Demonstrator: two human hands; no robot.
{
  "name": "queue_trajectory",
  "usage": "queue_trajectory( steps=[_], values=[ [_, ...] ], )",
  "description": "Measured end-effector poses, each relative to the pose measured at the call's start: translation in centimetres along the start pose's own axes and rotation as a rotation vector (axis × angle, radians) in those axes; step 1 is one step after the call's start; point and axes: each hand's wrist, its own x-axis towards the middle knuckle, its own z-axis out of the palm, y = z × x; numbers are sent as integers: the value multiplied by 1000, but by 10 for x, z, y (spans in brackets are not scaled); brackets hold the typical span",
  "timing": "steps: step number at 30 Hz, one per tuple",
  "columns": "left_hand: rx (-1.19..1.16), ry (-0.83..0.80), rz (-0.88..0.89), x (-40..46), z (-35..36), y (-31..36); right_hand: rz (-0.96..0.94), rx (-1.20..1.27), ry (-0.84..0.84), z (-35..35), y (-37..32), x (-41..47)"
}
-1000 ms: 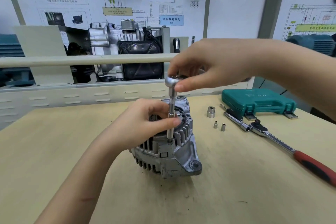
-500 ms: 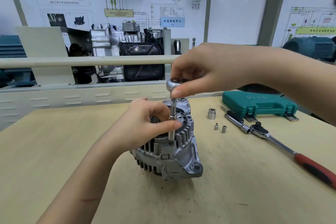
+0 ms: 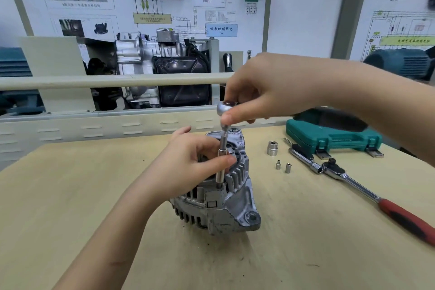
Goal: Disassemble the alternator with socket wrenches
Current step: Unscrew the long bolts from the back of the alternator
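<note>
Grey cast aluminium, the alternator (image 3: 219, 198) stands on the pale wooden surface (image 3: 82, 195), just where it stood a second ago. From the head view, the left hand (image 3: 188, 167) pinches the socket extension (image 3: 221, 160) between thumb and fingers, while the right hand (image 3: 266, 94) has its fingers curled round the ratchet head (image 3: 224, 108). Little has shifted (only the view), so the bolt is probably not free yet. To the right lie three loose sockets (image 3: 272, 148), a red-handled ratchet (image 3: 376, 198) and a teal tool case (image 3: 332, 133), well apart; nothing blocks the work.
</note>
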Motion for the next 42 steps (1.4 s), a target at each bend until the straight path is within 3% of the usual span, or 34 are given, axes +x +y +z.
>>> queue_trajectory(
  steps=[8,16,26,36,42],
  values=[
    [-110,-95,4,-3,-9,2,-113,40,-80,-5,-1,-2],
    [71,94,37,-1,-1,-1,-28,-47,10,0,-2,1],
    [-120,-40,13,-2,-10,1,-129,-14,-61,0,-3,1],
    [-22,90,2,0,-2,0,-56,-58,-3,2,-4,4],
    [-176,-26,-3,-4,-11,3,-124,-30,-64,-2,-4,5]
  ],
)
